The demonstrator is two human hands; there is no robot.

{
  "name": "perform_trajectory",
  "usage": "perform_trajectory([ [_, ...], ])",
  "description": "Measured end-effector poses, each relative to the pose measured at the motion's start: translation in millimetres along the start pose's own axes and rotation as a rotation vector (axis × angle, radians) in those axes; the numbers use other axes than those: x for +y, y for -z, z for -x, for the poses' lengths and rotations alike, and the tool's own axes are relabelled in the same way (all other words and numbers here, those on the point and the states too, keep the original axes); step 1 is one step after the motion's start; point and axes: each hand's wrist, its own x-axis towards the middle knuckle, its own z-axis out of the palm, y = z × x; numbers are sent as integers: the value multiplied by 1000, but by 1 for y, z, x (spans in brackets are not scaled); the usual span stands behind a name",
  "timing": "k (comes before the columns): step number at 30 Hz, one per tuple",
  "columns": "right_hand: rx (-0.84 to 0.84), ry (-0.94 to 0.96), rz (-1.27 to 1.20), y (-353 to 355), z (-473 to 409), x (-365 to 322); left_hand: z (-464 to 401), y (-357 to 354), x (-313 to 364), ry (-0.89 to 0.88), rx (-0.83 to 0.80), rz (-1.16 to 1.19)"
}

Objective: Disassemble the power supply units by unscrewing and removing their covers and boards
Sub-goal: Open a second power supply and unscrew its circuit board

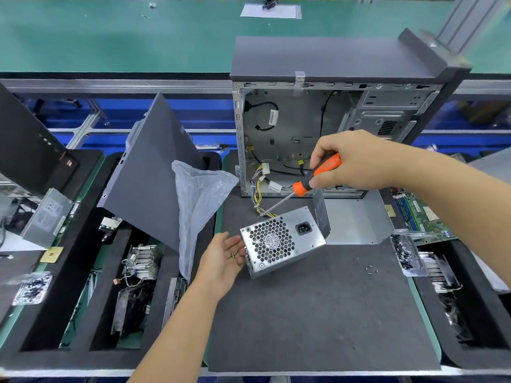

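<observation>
A silver power supply unit (282,240) with a honeycomb fan grille lies tilted on the dark mat (318,313), its yellow and white wires (260,186) running back into an open computer case (304,139). My right hand (356,161) grips an orange-handled screwdriver (315,175), whose tip sits at the unit's rear top edge. My left hand (224,258) lies palm up with relaxed fingers against the unit's left side, a small brass screw (233,254) resting on the palm. A bent metal cover (354,219) lies just right of the unit.
A grey side panel (154,175) and clear plastic bag (199,205) lean at left. Foam trays hold heatsinks (142,261) and parts on both sides. Bags of screws (407,252) and a green board (417,217) sit at right. Loose screws (370,270) lie on the mat.
</observation>
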Motion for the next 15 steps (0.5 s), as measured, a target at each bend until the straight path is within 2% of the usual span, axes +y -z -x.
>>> perform_trajectory([
  [8,32,-13,-38,-5,6,8,19,1,-3,-44,-148,-489],
  [12,38,-13,-74,-8,10,12,24,4,-8,-208,-220,-630],
  [15,33,-22,-78,-9,12,14,26,1,-11,-294,-200,-707],
])
